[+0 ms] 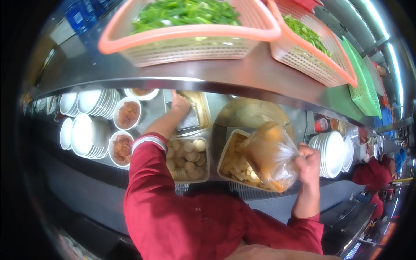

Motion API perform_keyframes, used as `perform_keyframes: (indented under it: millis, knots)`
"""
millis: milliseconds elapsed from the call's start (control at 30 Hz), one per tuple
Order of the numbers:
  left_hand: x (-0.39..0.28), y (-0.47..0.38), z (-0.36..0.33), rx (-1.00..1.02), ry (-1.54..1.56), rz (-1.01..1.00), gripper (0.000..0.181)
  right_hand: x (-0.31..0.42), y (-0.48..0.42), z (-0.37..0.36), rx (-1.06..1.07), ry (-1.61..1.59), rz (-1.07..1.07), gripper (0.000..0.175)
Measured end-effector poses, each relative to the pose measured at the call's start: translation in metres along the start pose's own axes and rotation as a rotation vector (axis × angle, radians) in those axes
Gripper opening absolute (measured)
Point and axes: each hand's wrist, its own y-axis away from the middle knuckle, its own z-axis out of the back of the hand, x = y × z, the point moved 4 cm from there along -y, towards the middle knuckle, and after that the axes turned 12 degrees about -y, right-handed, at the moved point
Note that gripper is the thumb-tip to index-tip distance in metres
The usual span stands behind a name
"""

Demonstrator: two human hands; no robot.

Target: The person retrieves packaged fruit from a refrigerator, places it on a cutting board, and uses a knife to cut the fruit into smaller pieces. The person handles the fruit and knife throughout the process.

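My right hand [307,162] grips the gathered neck of a clear plastic bag [271,156] with orange-brown contents. The bag hangs over the right part of a rectangular tub [234,156] of pale cut pieces and hides some of them. My left hand [181,103] reaches forward, one finger stretched out, over rectangular containers [200,107] close to the shelf edge; whether it touches or holds anything is unclear. Below my left forearm sits a tub of pale round pieces [188,159]. A round wooden chopping block [253,112] lies behind the bag.
Overhead, a metal shelf [195,71] carries pink baskets [191,31] of chopped greens and a green basket [364,78]. White bowls of reddish-brown food [126,114] and stacked white dishes [83,135] stand at left. More white plates [328,154] are stacked near my right hand. People in red [373,172] are at far right.
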Motion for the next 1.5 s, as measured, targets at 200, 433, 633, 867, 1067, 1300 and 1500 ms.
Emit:
perform_keyframes:
  millis: [200,433,633,867,1067,1300,1500]
  knots:
    - [0.033,0.044,0.026,-0.118,0.177,0.084,0.027,0.011,-0.023,-0.041,-0.077,-0.198,-0.149,0.016]
    - [0.142,0.160,0.043,-0.566,0.546,0.287,0.019,-0.004,-0.089,-0.131,0.097,-0.401,-0.083,0.013]
    - [0.184,0.323,0.006,-0.905,0.825,0.464,0.018,-0.034,-0.173,-0.224,0.065,-0.373,-0.066,0.011]
    - [0.160,0.447,-0.045,-0.795,0.835,0.646,0.017,-0.131,-0.252,-0.332,0.133,-0.122,-0.264,0.037]
    - [0.138,0.482,-0.055,-0.724,0.878,0.630,0.013,-0.212,-0.277,-0.380,0.283,0.286,-0.204,0.050]
    - [0.116,0.449,-0.015,-0.812,0.910,0.440,0.012,-0.140,-0.179,-0.337,0.221,0.145,0.077,0.061]
    - [0.067,0.373,0.082,-0.877,0.957,0.104,0.021,-0.033,0.005,-0.218,0.331,0.477,0.745,0.066]
